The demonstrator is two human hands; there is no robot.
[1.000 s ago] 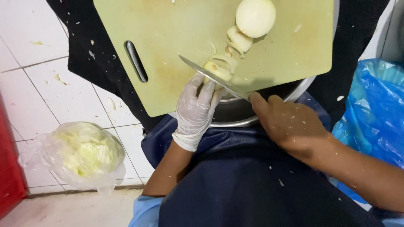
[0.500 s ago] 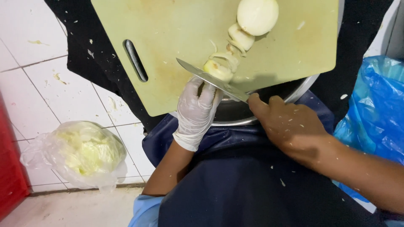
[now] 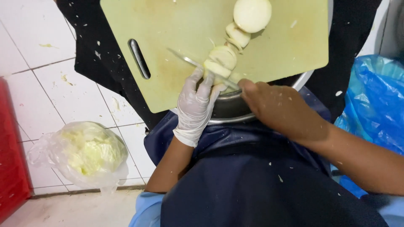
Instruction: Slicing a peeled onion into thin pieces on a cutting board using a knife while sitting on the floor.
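Observation:
A pale green cutting board point(image 3: 176, 46) rests on a metal bowl point(image 3: 235, 110) over my lap. Several peeled white onions lie on it in a row: a whole one point(image 3: 252, 14) at the far end and cut pieces point(image 3: 222, 59) near the front edge. My left hand point(image 3: 195, 105), in a white glove, steadies the nearest onion piece with its fingertips. My bare right hand point(image 3: 280, 108) grips the handle of a knife point(image 3: 198, 65), whose blade lies across that piece and points left.
A clear plastic bag of pale cabbage point(image 3: 84, 153) sits on the white tiled floor at the left. A red object point(image 3: 10, 155) stands at the far left edge. A blue plastic bag point(image 3: 374, 113) is at the right. My dark apron point(image 3: 256, 185) fills the foreground.
The knife blade has shifted a little further up the board and across the onion piece. My gloved fingers have moved up with it to the onion. The camera view has drifted slightly.

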